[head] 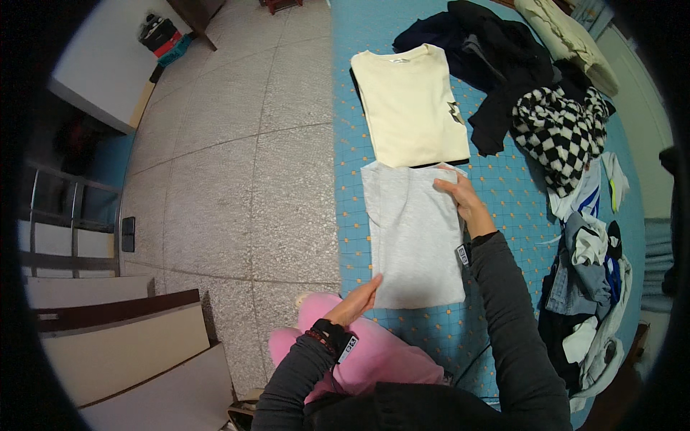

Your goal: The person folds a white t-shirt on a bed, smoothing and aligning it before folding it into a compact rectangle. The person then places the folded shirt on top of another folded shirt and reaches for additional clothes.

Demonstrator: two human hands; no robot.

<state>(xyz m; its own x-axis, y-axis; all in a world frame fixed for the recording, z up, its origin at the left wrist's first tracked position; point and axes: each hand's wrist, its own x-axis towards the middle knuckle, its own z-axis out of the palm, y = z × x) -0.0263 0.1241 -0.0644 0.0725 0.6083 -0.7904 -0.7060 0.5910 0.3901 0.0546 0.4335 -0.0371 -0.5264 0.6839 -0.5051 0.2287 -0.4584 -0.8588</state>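
Note:
A light grey garment (418,237), folded into a rectangle, lies before me on a blue checked bed cover (512,215). At its lower left edge my left hand (357,301) pinches the fabric. My right hand (462,196) grips the upper right part, thumb on top and the other fingers mostly hidden beneath. Just beyond, a cream folded shirt (412,108) with a dark print on its right side rests over a black folded piece. The grey garment's far edge meets the cream shirt's near edge.
Dark clothes (485,48) are heaped at the far right, beside a black-and-white checkered fluffy garment (563,132). Nearer along the right side lies a pile with a grey-blue denim garment (582,291). A rolled cream quilt (571,43) is at the back. Left of the bed stretches a speckled floor (215,178).

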